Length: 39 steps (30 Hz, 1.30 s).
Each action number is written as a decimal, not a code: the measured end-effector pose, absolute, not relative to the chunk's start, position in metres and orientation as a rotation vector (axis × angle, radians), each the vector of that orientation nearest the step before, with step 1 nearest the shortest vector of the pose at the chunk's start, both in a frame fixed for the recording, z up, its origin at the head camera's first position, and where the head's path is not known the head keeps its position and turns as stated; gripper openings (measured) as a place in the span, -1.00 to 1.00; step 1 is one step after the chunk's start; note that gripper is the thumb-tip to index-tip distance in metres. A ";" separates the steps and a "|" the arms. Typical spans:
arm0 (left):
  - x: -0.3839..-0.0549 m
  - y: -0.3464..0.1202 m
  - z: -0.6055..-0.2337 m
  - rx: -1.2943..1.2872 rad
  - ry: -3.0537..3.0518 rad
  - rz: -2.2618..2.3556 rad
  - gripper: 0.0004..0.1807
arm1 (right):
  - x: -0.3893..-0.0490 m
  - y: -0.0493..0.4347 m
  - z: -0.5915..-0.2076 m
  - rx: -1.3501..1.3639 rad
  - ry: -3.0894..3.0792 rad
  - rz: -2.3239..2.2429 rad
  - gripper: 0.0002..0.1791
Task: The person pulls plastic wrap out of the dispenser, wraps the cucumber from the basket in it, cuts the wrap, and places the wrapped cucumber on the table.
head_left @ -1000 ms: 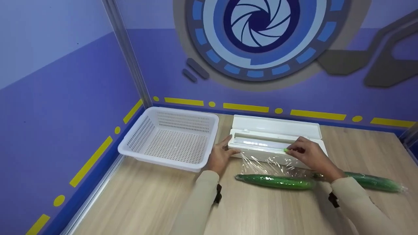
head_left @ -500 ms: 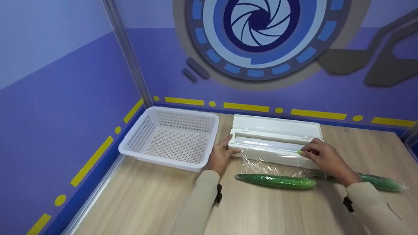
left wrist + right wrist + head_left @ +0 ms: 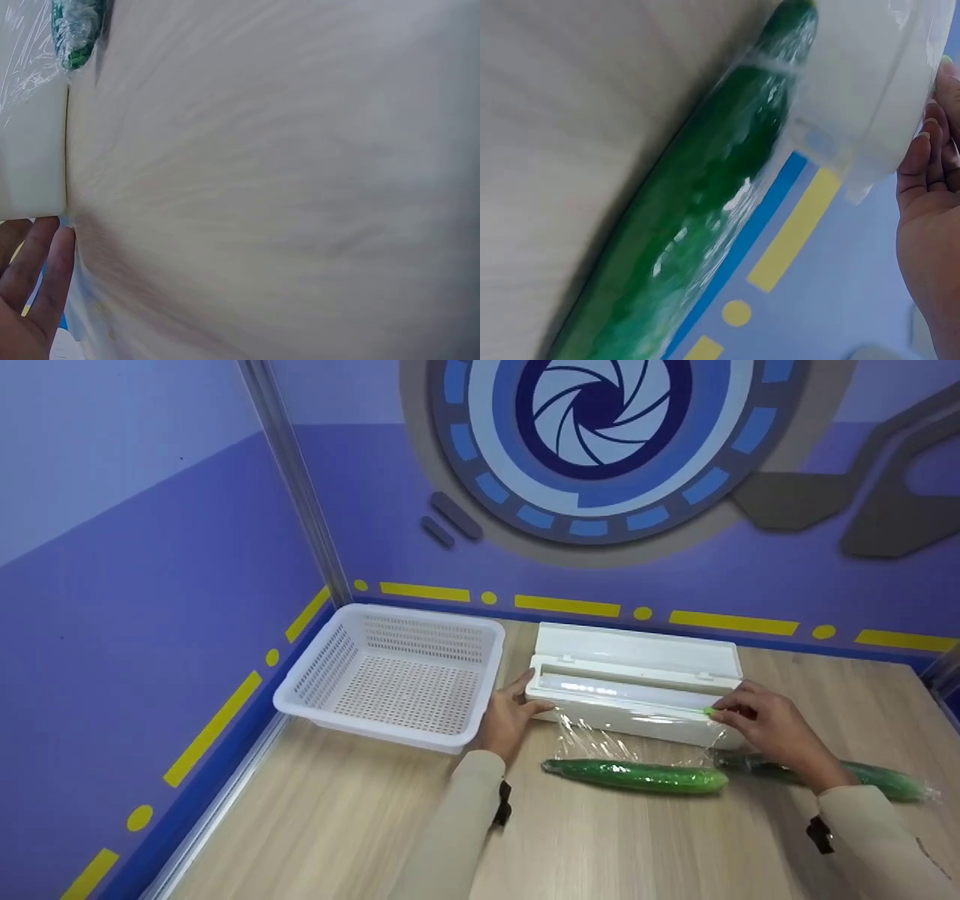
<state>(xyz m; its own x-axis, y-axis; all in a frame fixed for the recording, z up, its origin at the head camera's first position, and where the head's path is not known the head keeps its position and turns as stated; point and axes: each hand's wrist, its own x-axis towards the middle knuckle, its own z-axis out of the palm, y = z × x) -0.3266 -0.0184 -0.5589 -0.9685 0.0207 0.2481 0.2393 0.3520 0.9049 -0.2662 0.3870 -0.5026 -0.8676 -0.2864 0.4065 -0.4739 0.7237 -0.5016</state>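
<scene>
A white cling film dispenser (image 3: 675,729) stands lid-open on the table. My left hand (image 3: 507,726) holds its left end, thumb on the front and fingers at the end wall; the left wrist view shows those fingers (image 3: 52,281) against the box's end. With thumb and fingertips my right hand (image 3: 769,731) pinches the small green slide cutter (image 3: 709,712) near the right end of the cutting rail. Clear cling film (image 3: 600,742) hangs over the front down to a cucumber (image 3: 637,777) lying before the box. A second, film-wrapped cucumber (image 3: 682,202) lies to the right, partly hidden by my right forearm.
A white perforated basket (image 3: 386,739) stands left of the dispenser, close to my left hand. The dispenser's raised lid (image 3: 637,649) leans back towards the blue-purple rear wall (image 3: 360,510). Another wall (image 3: 112,622) borders the table on the left.
My right hand has slid the green cutter rightward along the rail, from right of the middle to near the right end. The left hand has stayed on the box's left end.
</scene>
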 end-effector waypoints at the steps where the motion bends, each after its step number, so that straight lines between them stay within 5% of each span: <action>1: -0.327 -0.019 -0.559 -0.234 -2.416 -1.676 -0.19 | -0.265 0.389 -0.503 0.581 -2.630 0.878 -0.89; 28: -0.325 -0.015 -0.557 -0.235 -2.360 -1.782 -0.20 | -0.252 0.409 -0.518 0.429 -2.471 0.934 -0.80; 39: -0.325 -0.016 -0.558 -0.221 -2.427 -1.617 -0.19 | -0.243 0.417 -0.519 0.272 -2.533 0.947 -0.91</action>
<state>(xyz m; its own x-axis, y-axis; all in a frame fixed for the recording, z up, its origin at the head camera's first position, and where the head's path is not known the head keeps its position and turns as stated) -0.3246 -0.0157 -0.5576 -0.9653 0.0048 0.2610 0.2427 0.3846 0.8906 -0.2431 0.4169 -0.5185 -0.8923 -0.0351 0.4501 -0.3219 0.7485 -0.5798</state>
